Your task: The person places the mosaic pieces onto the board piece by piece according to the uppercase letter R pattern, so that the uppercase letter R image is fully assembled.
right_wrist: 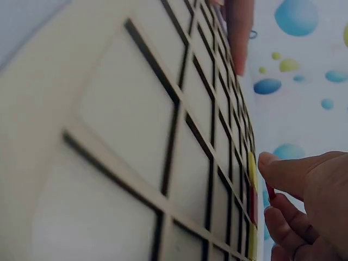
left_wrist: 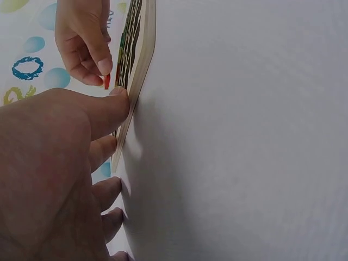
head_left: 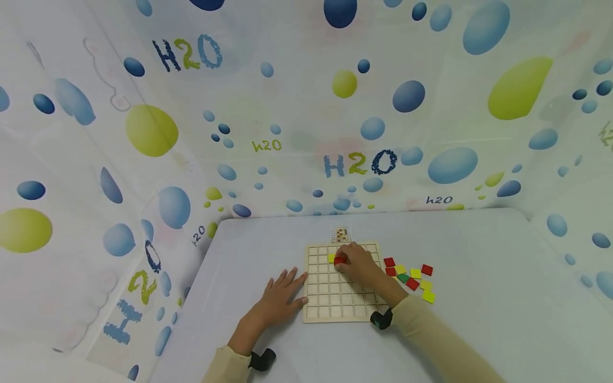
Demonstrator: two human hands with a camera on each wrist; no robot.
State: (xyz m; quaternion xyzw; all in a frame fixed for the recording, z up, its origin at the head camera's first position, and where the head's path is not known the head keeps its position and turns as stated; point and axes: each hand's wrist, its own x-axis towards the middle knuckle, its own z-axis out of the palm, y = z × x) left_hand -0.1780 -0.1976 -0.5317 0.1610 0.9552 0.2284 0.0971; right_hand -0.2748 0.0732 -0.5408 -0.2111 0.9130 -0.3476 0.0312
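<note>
A pale wooden board [head_left: 317,299] with a square grid lies on the table. Over its far part, my right hand [head_left: 359,266] pinches a red square tile [head_left: 339,260] between thumb and fingers. Just left of it a yellow tile [head_left: 331,258] sits in the grid. In the right wrist view, a yellow tile [right_wrist: 252,167] and a red tile [right_wrist: 253,205] lie in the board's far rows. My left hand [head_left: 280,302] rests with spread fingers at the board's left edge. Its thumb [left_wrist: 111,111] touches that edge in the left wrist view.
Several loose red, yellow and green tiles [head_left: 415,273] lie right of the board. A small card with a printed coloured grid pattern [head_left: 341,234] lies just beyond the board's far edge. White patterned sheets [head_left: 287,175] stand around the table.
</note>
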